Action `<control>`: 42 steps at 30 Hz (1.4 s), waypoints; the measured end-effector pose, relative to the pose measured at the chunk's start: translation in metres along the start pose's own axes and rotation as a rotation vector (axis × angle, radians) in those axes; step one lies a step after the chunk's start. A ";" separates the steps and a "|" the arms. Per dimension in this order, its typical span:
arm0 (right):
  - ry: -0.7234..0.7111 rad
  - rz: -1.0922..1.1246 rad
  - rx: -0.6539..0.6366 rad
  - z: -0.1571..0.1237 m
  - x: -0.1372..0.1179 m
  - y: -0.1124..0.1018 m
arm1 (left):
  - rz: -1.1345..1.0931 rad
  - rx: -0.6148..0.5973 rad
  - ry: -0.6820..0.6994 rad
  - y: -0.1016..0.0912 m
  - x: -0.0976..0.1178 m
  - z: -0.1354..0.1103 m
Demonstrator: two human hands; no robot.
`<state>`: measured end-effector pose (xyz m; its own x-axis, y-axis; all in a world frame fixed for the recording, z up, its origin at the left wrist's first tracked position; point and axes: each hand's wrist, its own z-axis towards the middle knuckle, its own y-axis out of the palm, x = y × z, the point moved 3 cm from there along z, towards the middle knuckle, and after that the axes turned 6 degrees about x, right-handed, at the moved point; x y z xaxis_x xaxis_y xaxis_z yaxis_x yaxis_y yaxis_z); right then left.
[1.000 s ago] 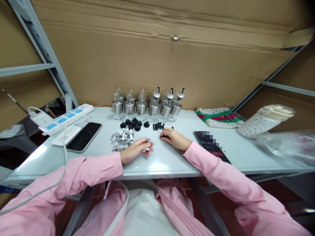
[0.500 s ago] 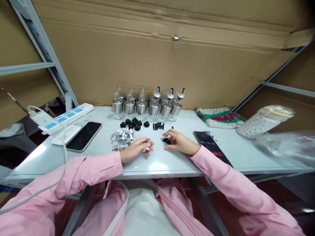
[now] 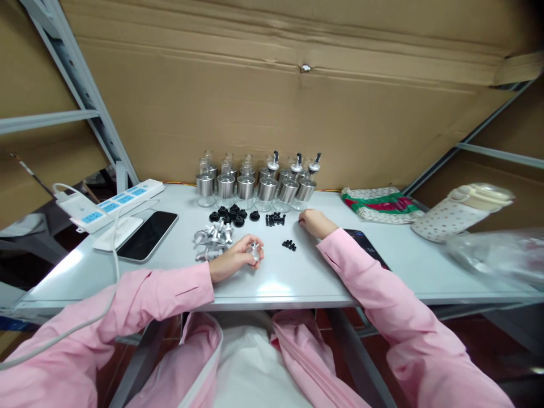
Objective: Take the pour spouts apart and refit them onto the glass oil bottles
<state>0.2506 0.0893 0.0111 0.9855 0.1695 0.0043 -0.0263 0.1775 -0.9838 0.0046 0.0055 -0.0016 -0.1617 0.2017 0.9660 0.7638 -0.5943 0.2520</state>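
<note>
My left hand point(image 3: 238, 258) is closed around a silver pourer spout point(image 3: 255, 251), just above the front part of the table. Beside it on the left lies a pile of silver pourer spouts point(image 3: 215, 235). My right hand point(image 3: 317, 222) rests on the table farther back, with curled fingers pinched together; whatever is in them is hidden. Several tiny black pieces point(image 3: 289, 245) sit between my hands. Behind them are flat black flip levers point(image 3: 275, 219) in a short row and a cluster of round black stoppers point(image 3: 234, 213).
Glass bottles with steel sleeves point(image 3: 246, 186) stand in rows at the back; three carry pourers. A power strip point(image 3: 119, 204) and a phone point(image 3: 147, 235) lie left. Another phone point(image 3: 368, 248), partly under my right sleeve, a patterned cloth point(image 3: 380, 205), a dotted flask point(image 3: 459, 212) and plastic bag point(image 3: 493, 252) are right.
My right hand has moved back from the tiny black pieces to where a single small black piece lay, and its fingers have closed. The spout in my left hand has turned slightly.
</note>
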 end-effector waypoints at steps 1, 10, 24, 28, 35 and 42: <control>0.007 0.001 0.002 0.002 -0.001 0.000 | -0.006 0.007 0.006 0.000 -0.001 0.000; -0.007 0.282 0.236 -0.002 -0.043 -0.034 | 0.034 0.067 -0.017 0.000 0.000 0.002; -0.578 0.942 0.443 -0.045 -0.116 -0.059 | 0.098 0.112 0.052 0.003 0.006 -0.003; -0.562 0.990 0.341 -0.042 -0.114 -0.051 | 0.131 0.128 0.043 0.004 0.008 -0.004; -0.559 1.021 0.322 -0.041 -0.113 -0.050 | 0.135 0.144 0.077 0.003 0.008 -0.005; -0.563 0.980 0.365 -0.041 -0.112 -0.051 | -0.030 0.109 0.067 -0.001 -0.001 0.001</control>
<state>0.1487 0.0216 0.0536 0.3086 0.7729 -0.5544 -0.8644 -0.0153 -0.5025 0.0046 0.0065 -0.0033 -0.2244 0.1637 0.9607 0.8209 -0.4996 0.2769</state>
